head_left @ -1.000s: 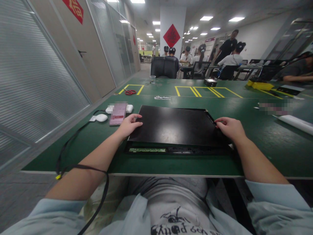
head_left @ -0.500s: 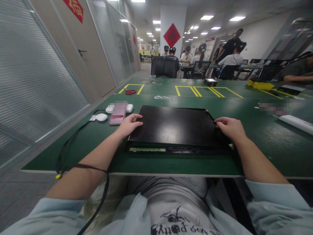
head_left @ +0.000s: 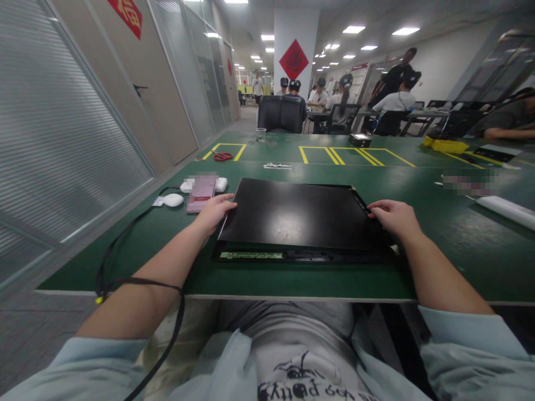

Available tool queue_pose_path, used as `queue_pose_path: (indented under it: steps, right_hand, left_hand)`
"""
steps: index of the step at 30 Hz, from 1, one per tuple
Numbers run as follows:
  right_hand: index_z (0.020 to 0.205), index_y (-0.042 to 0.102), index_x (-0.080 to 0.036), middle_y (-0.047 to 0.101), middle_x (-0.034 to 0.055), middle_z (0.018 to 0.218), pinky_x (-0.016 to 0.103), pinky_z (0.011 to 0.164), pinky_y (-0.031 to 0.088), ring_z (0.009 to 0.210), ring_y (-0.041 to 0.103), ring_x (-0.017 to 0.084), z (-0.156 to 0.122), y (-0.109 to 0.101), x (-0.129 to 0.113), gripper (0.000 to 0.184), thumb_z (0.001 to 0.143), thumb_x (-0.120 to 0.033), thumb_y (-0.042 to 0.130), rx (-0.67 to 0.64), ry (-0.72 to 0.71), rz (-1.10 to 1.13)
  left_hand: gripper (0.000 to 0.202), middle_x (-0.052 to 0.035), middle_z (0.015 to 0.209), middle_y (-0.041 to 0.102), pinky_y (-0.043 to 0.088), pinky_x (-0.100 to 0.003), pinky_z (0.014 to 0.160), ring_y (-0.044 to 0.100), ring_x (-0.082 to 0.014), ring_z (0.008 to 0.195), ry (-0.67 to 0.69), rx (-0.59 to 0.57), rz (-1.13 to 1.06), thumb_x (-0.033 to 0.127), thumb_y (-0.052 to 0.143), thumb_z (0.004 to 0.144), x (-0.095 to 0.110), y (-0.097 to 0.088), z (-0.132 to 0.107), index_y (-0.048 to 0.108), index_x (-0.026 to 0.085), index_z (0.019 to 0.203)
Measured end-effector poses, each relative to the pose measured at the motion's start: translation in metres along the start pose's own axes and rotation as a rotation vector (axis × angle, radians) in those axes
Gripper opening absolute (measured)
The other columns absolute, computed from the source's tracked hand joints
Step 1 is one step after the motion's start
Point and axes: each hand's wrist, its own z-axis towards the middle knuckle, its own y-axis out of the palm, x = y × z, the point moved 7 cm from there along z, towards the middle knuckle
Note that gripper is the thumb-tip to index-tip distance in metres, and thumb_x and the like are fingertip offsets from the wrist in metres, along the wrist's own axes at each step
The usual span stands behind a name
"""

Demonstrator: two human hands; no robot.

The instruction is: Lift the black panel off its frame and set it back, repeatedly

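A glossy black flat screen panel (head_left: 288, 214) lies slightly askew over a black frame (head_left: 317, 257), on the green table. A narrow green circuit board (head_left: 251, 255) shows along the frame's near edge. My left hand (head_left: 214, 214) is at the panel's left edge, its fingertips beside or against that edge, thumb and forefinger a little apart. At the right side, my right hand (head_left: 393, 218) pinches the frame's edge between thumb and forefinger. The other fingers of this hand are curled, and its grip is partly hidden.
Left of the panel lie a phone (head_left: 201, 193), a white rounded device (head_left: 173, 200) and a black cable (head_left: 125, 225). Beyond the panel are red scissors (head_left: 223, 156), small white pieces (head_left: 277, 165) and a plastic cup (head_left: 261, 134). A white roll (head_left: 507, 212) lies right. People sit farther back.
My left hand has slid left, its thumb off the panel's top to the edge. The panel's left side has shifted slightly left. My right hand stays almost where it was.
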Motion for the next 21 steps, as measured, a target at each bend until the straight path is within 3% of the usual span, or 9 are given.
queue_pose_path:
  steps: [4, 10, 21]
  right_hand:
    - [0.091, 0.081, -0.024, 0.077, 0.0043, 0.075, 0.039, 0.071, 0.056, 0.066, 0.069, 0.025, -0.0012, -0.0009, -0.0021, 0.029, 0.075, -0.029, 0.058, 0.003, 0.002, 0.004]
    - [0.091, 0.082, -0.023, 0.077, 0.0044, 0.074, 0.037, 0.072, 0.056, 0.068, 0.069, 0.024, -0.0003, -0.0007, 0.0002, 0.029, 0.075, -0.029, 0.058, 0.013, 0.015, 0.016]
    - [0.093, 0.081, -0.022, 0.077, 0.0048, 0.076, 0.037, 0.070, 0.055, 0.066, 0.068, 0.023, 0.0000, -0.0015, 0.0018, 0.029, 0.076, -0.027, 0.058, -0.003, 0.049, 0.006]
  left_hand:
    - [0.043, -0.0050, 0.075, 0.076, 0.056, -0.031, 0.062, 0.071, -0.0213, 0.066, -0.008, -0.023, -0.009, 0.008, 0.075, 0.063, 0.0007, 0.0024, -0.0022, 0.074, 0.013, 0.106]
    - [0.035, -0.0050, 0.073, 0.075, 0.058, -0.029, 0.061, 0.070, -0.0177, 0.061, -0.062, -0.008, -0.076, 0.004, 0.075, 0.072, -0.0008, 0.0027, -0.0041, 0.075, 0.012, 0.106]
    - [0.037, -0.0034, 0.074, 0.075, 0.056, -0.025, 0.059, 0.069, -0.0156, 0.061, -0.053, -0.054, 0.000, 0.005, 0.072, 0.076, 0.0021, 0.0057, -0.0095, 0.070, 0.011, 0.113]
